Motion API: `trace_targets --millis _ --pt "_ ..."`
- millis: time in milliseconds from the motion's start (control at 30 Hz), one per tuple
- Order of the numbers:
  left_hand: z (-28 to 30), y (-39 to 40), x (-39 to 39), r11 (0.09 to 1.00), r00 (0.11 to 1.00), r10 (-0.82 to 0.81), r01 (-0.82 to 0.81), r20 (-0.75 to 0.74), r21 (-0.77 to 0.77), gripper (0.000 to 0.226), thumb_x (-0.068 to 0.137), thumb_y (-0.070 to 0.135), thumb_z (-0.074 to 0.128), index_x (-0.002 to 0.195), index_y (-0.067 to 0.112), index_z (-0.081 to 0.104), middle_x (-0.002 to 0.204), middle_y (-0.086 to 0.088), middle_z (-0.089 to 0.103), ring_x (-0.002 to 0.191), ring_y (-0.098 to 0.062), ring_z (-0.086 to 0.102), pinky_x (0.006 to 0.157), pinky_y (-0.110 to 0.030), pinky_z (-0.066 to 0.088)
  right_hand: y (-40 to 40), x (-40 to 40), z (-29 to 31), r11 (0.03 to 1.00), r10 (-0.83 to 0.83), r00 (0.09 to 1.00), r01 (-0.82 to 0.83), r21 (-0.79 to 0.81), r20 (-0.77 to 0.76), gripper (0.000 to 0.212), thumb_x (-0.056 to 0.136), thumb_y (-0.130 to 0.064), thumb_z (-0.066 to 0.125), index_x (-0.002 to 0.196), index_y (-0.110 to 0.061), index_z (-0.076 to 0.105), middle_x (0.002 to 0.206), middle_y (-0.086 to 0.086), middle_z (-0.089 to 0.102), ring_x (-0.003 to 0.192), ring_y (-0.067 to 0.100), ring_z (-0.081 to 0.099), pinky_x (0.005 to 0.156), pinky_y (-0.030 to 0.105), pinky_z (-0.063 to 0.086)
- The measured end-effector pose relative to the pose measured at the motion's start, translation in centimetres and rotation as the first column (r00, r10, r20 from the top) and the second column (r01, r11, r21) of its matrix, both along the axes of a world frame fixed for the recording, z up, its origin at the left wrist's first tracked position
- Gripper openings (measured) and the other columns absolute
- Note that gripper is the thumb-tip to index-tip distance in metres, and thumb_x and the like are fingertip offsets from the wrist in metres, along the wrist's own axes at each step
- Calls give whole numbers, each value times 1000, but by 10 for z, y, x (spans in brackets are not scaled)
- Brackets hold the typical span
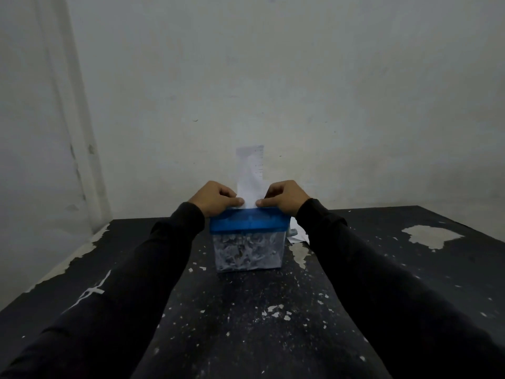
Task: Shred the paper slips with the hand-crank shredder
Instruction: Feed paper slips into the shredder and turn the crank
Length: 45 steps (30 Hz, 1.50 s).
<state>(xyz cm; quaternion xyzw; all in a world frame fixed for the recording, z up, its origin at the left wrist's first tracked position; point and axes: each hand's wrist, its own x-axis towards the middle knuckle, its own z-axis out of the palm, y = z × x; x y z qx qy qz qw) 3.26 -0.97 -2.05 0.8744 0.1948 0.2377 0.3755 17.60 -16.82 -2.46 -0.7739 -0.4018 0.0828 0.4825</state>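
Both hands, left hand and right hand, pinch the paper slip at frame centre; we should feed it straight into the shredder.

1 shredder, 1 upright slip, 2 hands.

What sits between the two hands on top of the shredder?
In the head view, a white paper slip stands upright between the left hand and right hand, over the shredder.

Shredder on the table, slip upright above it.
The blue-lidded clear plastic shredder stands mid-table; the white paper slip rises from its top between left hand and right hand.
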Motion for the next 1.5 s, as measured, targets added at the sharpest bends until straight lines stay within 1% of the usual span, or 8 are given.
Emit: trace_targets --millis 133,400,567,733,933,1100,1333,1500 --pt "-2 3 -2 998 999 -27 28 -28 52 18 87 20 80 76 7 75 75 -4 69 70 -15 59 70 -27 45 10 -5 -1 999 -34 999 34 -3 27 35 80 -34 85 89 -2 75 88 9 74 77 22 68 68 31 58" --pt "-7 -3 0 1000 999 16 -17 30 20 16 90 28 78 89 12 78 87 -2 74 81 -18 67 65 -24 48 5 -3 -4 998 56 998 -55 22 -26 35 82 -16 83 114 -4 74 106 7 73 79 9 65 65 16 50" --pt "-20 -6 -2 995 995 20 -30 99 94 17 94 25 71 80 14 69 86 -5 71 81 -21 68 71 -26 54 2 6 -12 999 16 996 -20 42 83 33 81 -37 84 88 -8 72 94 11 74 82 18 66 68 25 52" --pt "-29 -11 -4 974 985 62 -95 163 205 37 101 25 62 65 22 52 65 8 56 61 -6 53 56 -21 38 -7 11 -24 996 5 988 -18 84 154 43 83 -54 77 102 -16 73 103 -2 73 97 12 67 77 26 52" --pt "-13 -1 -7 962 999 10 -22 47 273 30 102 29 59 80 13 70 83 -6 69 76 -21 63 72 -31 48 19 -3 -11 991 -41 994 27 133 103 50 81 -39 84 60 -10 49 57 1 48 54 16 46 55 29 39" --pt "6 9 -10 938 996 -24 53 -88 342 33 104 27 56 91 2 74 90 -14 72 80 -25 65 74 -33 50 22 -2 -14 989 -9 999 3 147 41 38 73 -24 91 102 -6 73 98 7 75 88 23 70 79 35 60" --pt "13 14 -14 885 987 -42 107 -153 452 22 101 28 64 105 11 77 104 -7 72 87 -21 68 87 -39 58 27 -5 -7 992 63 990 -76 102 127 43 70 -36 92 101 -11 76 97 4 76 88 20 70 84 42 60" --pt "8 18 -16 929 992 -48 87 -116 360 22 90 32 78 102 14 81 101 0 76 87 -12 70 82 -32 57 29 -4 -7 989 101 992 -109 104 78 34 69 -19 93 98 -10 79 99 4 77 94 21 71 89 42 59"
